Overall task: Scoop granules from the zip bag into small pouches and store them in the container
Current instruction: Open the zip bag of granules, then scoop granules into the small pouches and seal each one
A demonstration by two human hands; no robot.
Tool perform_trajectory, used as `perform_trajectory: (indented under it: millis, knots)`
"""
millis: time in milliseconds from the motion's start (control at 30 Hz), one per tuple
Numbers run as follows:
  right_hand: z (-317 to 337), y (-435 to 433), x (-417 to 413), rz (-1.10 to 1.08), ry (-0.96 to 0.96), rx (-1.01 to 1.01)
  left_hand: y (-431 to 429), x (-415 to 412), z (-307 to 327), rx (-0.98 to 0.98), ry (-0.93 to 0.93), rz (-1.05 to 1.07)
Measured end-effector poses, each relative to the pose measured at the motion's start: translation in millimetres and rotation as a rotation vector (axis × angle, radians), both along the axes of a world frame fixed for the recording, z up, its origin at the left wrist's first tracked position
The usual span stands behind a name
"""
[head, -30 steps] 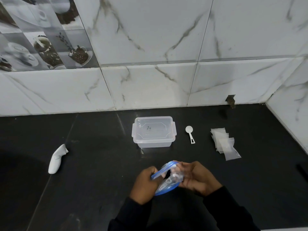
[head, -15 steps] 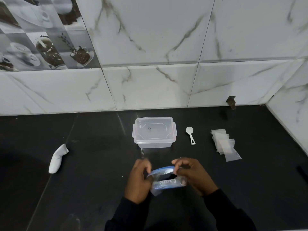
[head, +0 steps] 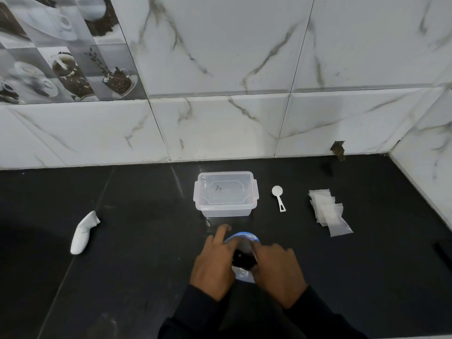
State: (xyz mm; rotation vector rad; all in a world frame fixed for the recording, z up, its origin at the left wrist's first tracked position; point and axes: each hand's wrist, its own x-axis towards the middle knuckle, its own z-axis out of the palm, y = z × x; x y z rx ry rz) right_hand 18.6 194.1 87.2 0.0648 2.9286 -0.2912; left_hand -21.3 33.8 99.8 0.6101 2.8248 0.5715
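Stage: early. The bag is open, nothing scooped, no pouch filled.

- Zip bag [head: 242, 239]: blue-rimmed mouth spread, dark granules [head: 243, 260] inside. It sits between the left hand [head: 215, 264] and right hand [head: 277, 271], each gripping one side.
- Container [head: 225, 195]: just beyond the hands, lid on. The lid probably has to come off before storing.
- Scoop [head: 278, 198]: beyond the right hand, untouched.
- Small pouches [head: 327, 211]: farther right, flat.
- White handheld device [head: 83, 233]: well left of the left hand, out of the way.

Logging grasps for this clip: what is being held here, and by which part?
The bag, gripped at its open mouth: left hand on the left edge, right hand on the right edge.
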Motion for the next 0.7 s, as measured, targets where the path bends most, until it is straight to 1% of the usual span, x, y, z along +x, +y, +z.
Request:
perform_trajectory:
  millis: [33,100,267,333,433,533,600,667,700]
  knots:
    - [-1,3,-1,-0.027,-0.025,-0.015,-1,-4,-2,0.022,0.018,-0.002]
    - [-5,7,-1,-0.058,-0.098,-0.114,-3,-9,-5,0.063,0.039,0.012]
    - [-8,8,-1,-0.027,-0.248,-0.209,-2,-9,-14,0.116,-0.013,0.037]
    - [-8,7,-3,-0.030,-0.234,-0.222,-1,-8,-16,0.126,0.003,0.027]
    - [-8,7,-5,-0.115,-0.182,-0.248,-3,-11,-12,0.137,0.067,0.013]
    - [-7,3,-4,-0.220,-0.108,-0.406,-6,-16,-10,0.157,0.170,0.011]
    - [-8,-2,-3,-0.257,-0.085,-0.455,-6,-17,-11,0.138,0.154,0.048]
    - [-11,-5,1,-0.246,-0.096,-0.425,-5,-14,-15,0.119,0.105,0.065]
    - [-11,-5,2,-0.229,-0.093,-0.421,-5,-13,-18,0.141,0.098,0.060]
